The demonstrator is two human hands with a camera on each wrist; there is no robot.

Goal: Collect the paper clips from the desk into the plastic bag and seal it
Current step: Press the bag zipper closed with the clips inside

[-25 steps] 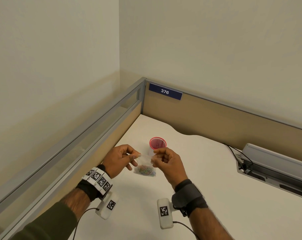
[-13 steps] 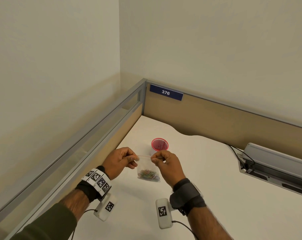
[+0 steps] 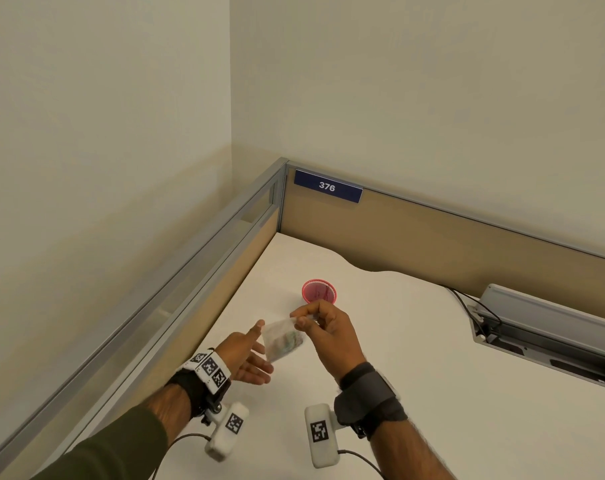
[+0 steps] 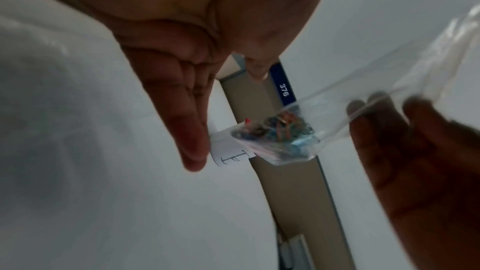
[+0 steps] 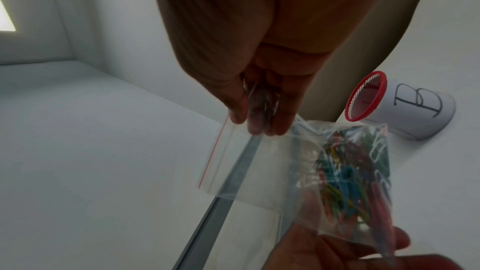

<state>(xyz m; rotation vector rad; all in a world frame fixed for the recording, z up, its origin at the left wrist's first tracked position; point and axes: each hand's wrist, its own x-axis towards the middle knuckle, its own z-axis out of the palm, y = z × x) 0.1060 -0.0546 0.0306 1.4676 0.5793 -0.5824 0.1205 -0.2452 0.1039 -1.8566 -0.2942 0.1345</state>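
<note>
Right hand (image 3: 323,329) pinches plastic bag (image 5: 298,171) by its top corner, above desk (image 3: 415,358); left hand (image 3: 247,355) released, fingers straight beside it. Paper clips (image 5: 353,174) inside; strip looks pressed, seal unconfirmed.

The table (image 3: 415,358) is white and stands in a corner, with low beige partition walls (image 3: 432,237) along its left side and its far side. On the table stands a red mesh cup (image 3: 319,291), upright, toward the far left part of the top; its side is wrapped in white paper with a hand-drawn letter B. At the right far edge a grey cable tray (image 3: 550,327) with black cables is set into the top.
</note>
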